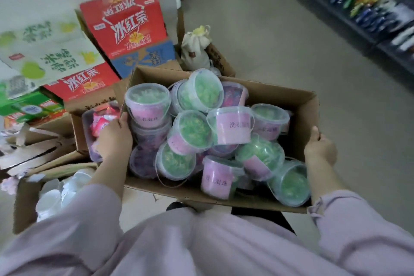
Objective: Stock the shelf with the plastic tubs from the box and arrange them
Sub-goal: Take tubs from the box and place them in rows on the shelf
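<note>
Grey floor (268, 40) of a storeroom or shop aisle, seen from above by someone in pale lilac sleeves. Both hands carry an open cardboard box (179, 192) at waist height, its long axis running side to side across the body. The left hand (115, 134) grips the box's left end, thumb hooked over the rim; the right hand (320, 148) grips the right end the same way, and the fingers (322, 141) of both curl out of sight round the outside. Between the hands, inside the box, lies a loose heap of clear plastic tubs (233, 127) with pink labels and green or purple contents, some upright, some tipped over. A blurred dark shelf (369, 6) of goods lies ahead and to the right, nearer the right hand, well apart from the box. Red drink cartons (125, 27) are stacked at left. No tub looks shelved yet.
</note>
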